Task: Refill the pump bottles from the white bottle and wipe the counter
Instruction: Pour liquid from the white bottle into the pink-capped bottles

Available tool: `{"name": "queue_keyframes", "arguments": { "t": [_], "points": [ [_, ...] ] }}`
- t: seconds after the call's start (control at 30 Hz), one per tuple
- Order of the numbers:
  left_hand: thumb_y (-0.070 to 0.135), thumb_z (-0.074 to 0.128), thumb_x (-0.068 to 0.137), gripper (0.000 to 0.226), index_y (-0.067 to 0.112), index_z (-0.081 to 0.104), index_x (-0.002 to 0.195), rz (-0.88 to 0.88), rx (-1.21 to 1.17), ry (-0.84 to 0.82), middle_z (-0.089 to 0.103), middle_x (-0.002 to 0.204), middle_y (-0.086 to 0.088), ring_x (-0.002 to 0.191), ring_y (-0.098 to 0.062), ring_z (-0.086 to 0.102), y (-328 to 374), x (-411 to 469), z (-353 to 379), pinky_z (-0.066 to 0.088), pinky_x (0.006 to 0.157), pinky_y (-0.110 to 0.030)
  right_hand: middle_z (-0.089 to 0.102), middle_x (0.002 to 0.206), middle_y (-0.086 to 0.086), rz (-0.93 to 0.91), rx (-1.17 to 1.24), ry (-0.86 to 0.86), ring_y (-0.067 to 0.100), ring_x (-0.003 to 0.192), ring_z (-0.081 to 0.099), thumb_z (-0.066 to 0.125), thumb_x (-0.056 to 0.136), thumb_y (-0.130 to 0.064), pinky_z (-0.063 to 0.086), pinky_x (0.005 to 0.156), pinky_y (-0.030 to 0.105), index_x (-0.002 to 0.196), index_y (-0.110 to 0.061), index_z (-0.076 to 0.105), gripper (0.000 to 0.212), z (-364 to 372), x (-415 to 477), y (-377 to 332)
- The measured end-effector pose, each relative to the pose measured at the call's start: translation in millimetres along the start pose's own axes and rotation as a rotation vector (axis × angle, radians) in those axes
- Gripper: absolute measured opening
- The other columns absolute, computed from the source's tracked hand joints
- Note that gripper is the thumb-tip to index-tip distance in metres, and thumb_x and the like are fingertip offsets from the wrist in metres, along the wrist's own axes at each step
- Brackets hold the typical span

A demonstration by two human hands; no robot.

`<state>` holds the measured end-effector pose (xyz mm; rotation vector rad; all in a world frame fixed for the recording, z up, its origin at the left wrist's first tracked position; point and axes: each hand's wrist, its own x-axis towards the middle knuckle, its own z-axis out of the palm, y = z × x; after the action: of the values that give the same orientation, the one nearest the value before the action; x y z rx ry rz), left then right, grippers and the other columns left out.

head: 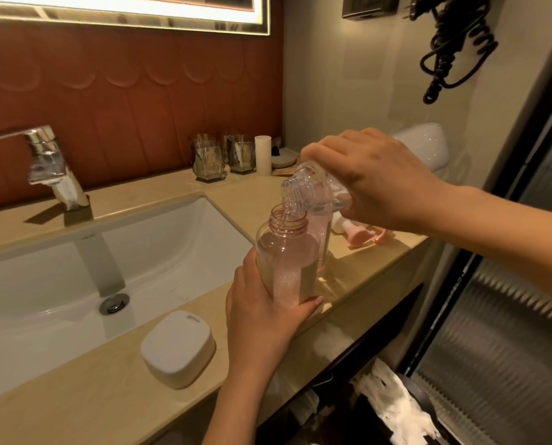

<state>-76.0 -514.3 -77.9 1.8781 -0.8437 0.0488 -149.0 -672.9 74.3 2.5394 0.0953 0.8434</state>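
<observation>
My left hand (pixel 261 313) grips the lower half of an upright clear pinkish pump bottle (pixel 287 255) standing uncapped on the beige counter (pixel 85 393); it is partly filled with foamy liquid. My right hand (pixel 374 181) holds a white bottle (pixel 316 191) tipped on its side above it, its threaded mouth over the open neck, and liquid runs down into it. The far end of the white bottle (pixel 425 146) sticks out behind my hand. Another clear bottle (pixel 324 239) stands just behind the first. Pink pump heads (pixel 361 236) lie on the counter under my right wrist.
A white sink (pixel 75 277) with a chrome tap (pixel 53 168) lies to the left. A white soap box (pixel 176 348) sits on the front ledge. Glass tumblers (pixel 223 155) and a white cup (pixel 263 155) stand at the back. A lined bin (pixel 396 409) is below right.
</observation>
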Motion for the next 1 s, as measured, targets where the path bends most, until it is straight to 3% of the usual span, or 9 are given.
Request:
{"name": "queue_keyframes", "arguments": {
  "t": [1.0],
  "points": [
    [0.057, 0.083, 0.052, 0.107, 0.032, 0.026, 0.14, -0.002, -0.001, -0.012, 0.042, 0.133, 0.013, 0.123, -0.008, 0.04, -0.9, 0.0, -0.1, 0.041, 0.103, -0.041, 0.06, 0.094, 0.011, 0.003, -0.006, -0.037, 0.029, 0.078, 0.055, 0.074, 0.065, 0.001, 0.048, 0.064, 0.041, 0.118, -0.009, 0.051, 0.059, -3.5, 0.7, -1.3]
  ]
}}
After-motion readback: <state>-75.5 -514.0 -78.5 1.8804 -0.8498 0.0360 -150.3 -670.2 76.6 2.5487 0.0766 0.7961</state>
